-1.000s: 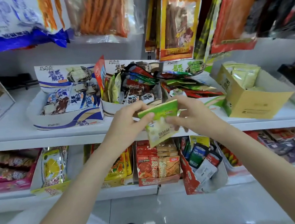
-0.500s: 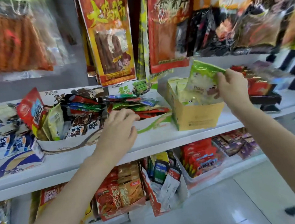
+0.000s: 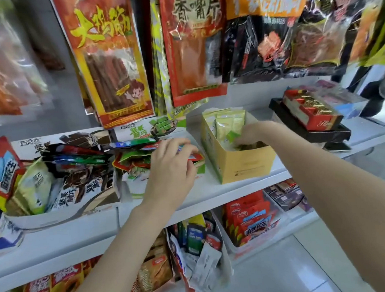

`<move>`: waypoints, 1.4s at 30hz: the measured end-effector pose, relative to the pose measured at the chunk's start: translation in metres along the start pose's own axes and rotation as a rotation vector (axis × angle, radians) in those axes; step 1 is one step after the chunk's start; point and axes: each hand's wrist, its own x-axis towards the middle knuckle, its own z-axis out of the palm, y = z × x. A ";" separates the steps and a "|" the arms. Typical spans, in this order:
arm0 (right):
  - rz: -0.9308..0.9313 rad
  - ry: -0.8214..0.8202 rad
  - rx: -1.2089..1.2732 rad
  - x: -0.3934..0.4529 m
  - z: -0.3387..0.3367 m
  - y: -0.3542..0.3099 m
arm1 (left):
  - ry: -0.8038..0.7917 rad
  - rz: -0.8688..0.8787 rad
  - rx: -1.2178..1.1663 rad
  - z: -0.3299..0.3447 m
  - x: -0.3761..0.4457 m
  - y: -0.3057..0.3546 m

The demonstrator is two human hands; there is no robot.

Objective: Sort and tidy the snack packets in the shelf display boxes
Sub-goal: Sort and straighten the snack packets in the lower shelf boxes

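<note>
A yellow cardboard display box (image 3: pixel 246 164) stands on the upper white shelf with pale green packets (image 3: pixel 230 122) upright in its back. My right hand (image 3: pixel 254 132) reaches down inside it, fingers curled on a green packet (image 3: pixel 232 135) low in the box. To its left, a green-and-white display box (image 3: pixel 135 192) holds a loose pile of red, green and blue packets (image 3: pixel 136 155). My left hand (image 3: pixel 172 168) lies over the right end of that pile. Its fingers curl round a red packet (image 3: pixel 196 156).
Another display box (image 3: pixel 60 213) at the left is crammed with mixed packets. A red gift box on a black tray (image 3: pixel 312 114) sits to the right. Large snack bags (image 3: pixel 111 59) hang above the shelf. The lower shelf holds more packet boxes (image 3: pixel 249 222).
My right hand has carried the green packet from above the yellow box down into it. My left hand has moved right onto the packet pile. The view has shifted slightly right.
</note>
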 end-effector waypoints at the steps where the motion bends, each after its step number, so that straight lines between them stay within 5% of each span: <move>1: -0.009 -0.008 -0.010 0.003 0.000 0.001 | -0.025 0.002 -0.036 0.003 0.004 0.006; 8: -0.173 0.047 -0.173 0.001 -0.018 0.014 | -0.385 0.027 -0.085 0.036 0.036 0.035; 14: -0.238 -0.009 -0.414 0.015 -0.015 0.029 | -0.473 0.121 -0.168 0.036 0.040 0.030; 18: -0.312 0.001 -0.388 0.003 -0.002 0.044 | -0.332 0.290 -0.162 0.039 0.019 0.029; 28: -0.317 -0.069 -0.259 -0.011 -0.001 0.044 | -0.393 0.186 -0.214 0.038 0.012 0.037; 37: -0.530 0.495 0.186 -0.050 -0.026 0.047 | -0.390 0.159 -0.234 0.037 0.012 0.035; 42: -0.629 0.340 0.089 -0.043 -0.008 0.037 | -0.381 0.106 -0.259 0.041 0.013 0.032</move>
